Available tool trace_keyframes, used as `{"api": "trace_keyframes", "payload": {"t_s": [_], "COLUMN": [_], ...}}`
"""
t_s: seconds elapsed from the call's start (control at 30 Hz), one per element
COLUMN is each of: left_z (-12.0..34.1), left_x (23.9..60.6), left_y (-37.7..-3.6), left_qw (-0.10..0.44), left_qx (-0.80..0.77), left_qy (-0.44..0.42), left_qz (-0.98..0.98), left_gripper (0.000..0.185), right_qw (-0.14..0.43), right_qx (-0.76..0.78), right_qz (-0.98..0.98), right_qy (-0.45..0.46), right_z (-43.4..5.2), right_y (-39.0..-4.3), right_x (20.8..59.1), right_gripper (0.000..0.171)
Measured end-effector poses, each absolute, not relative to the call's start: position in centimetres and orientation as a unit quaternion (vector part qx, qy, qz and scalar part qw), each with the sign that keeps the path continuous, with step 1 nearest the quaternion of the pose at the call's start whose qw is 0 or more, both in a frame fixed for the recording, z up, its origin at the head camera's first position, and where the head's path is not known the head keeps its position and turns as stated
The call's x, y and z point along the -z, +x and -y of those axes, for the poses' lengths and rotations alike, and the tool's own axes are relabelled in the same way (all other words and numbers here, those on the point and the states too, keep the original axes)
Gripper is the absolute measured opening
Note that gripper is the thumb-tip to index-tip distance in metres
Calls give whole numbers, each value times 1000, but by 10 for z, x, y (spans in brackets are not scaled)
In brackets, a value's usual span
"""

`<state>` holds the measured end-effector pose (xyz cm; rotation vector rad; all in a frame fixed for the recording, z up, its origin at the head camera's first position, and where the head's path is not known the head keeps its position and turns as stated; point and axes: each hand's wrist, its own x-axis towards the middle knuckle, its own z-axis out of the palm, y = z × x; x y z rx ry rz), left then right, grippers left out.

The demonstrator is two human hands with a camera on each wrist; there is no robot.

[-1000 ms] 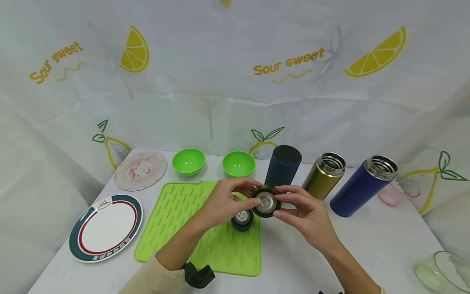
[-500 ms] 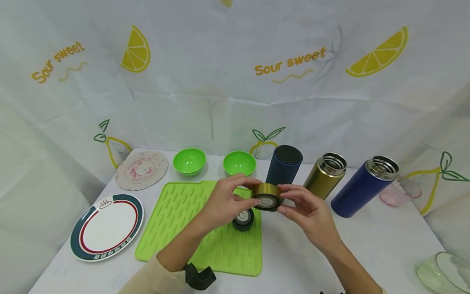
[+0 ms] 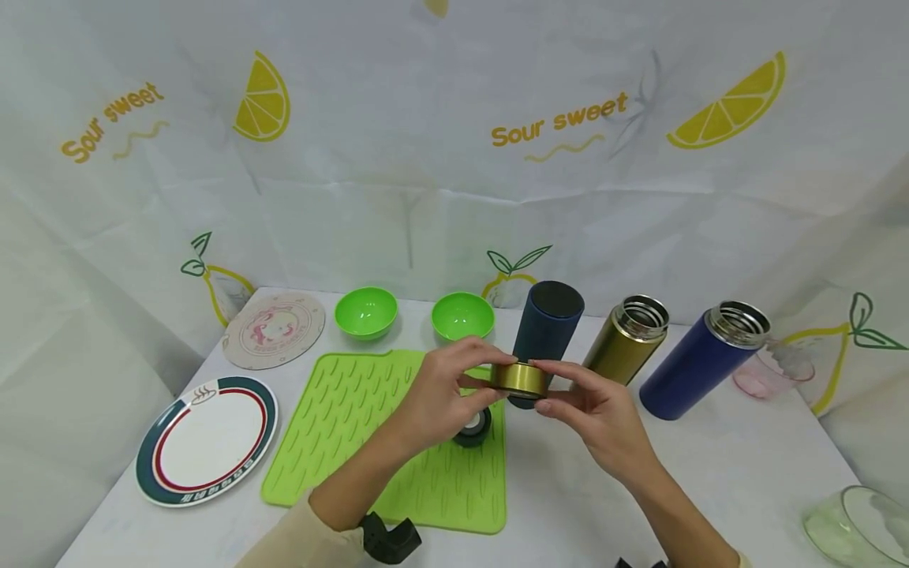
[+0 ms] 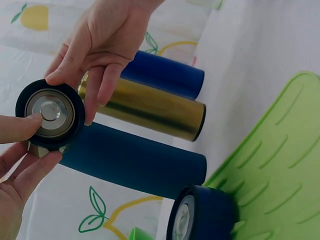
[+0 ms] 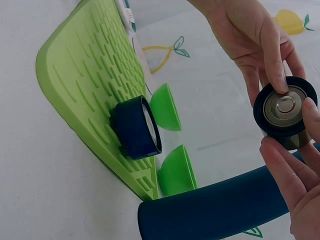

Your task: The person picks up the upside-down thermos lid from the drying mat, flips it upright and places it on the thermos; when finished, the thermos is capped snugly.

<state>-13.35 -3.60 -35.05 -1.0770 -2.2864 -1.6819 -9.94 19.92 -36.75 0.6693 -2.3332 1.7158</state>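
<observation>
A gold flask lid (image 3: 521, 380) with a black rim is pinched between my left hand (image 3: 449, 388) and my right hand (image 3: 600, 414), fingertips on either side of it. Its steel underside (image 4: 49, 112) shows in both wrist views, with thumbs at its edge. The head view shows mainly the gold side wall. Below the hands, a dark blue lid (image 5: 135, 127) sits on the green mat (image 3: 341, 426). Just behind the hands stands a dark blue flask (image 3: 543, 327) with a dark top. To its right are an uncapped gold flask (image 3: 619, 351) and an uncapped blue flask (image 3: 692, 375).
Two green bowls (image 3: 365, 313) stand at the back. A round patterned coaster (image 3: 273, 330) and a rimmed plate (image 3: 206, 442) lie on the left. A pink glass (image 3: 770, 375) is behind the blue flask, and a greenish glass (image 3: 848, 525) stands at the front right.
Both hands have tilted the gold lid, so its steel underside has turned downward from the head view and the gold side now faces it. The other things stay put.
</observation>
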Motion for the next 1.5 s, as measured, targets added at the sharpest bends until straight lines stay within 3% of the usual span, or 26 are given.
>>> {"api": "trace_keyframes", "payload": {"t_s": [0.13,0.37,0.63,0.83,1.17,1.5], "left_z": [35,36,38,37,36,35], "left_x": [353,349,341,340,345,350], "left_y": [-134,-133,-133,-136,-137,-137], "left_qw": [23,19,-86,-122,-53,-36], "left_qx": [581,561,594,589,618,574], "left_qy": [-318,-250,-203,-201,-283,-338], "left_qz": [749,789,773,773,731,745], "left_gripper": [37,41,43,39,46,47], "right_qw": [93,114,130,139,126,115], "right_qx": [-561,-579,-610,-635,-634,-634], "right_qz": [796,780,751,718,718,718], "right_qy": [207,208,219,249,258,262], "right_z": [-200,-198,-196,-193,-196,-201], "right_y": [-98,-98,-99,-99,-99,-100], "right_x": [369,372,373,376,374,375], "right_gripper": [45,48,48,44,45,46]}}
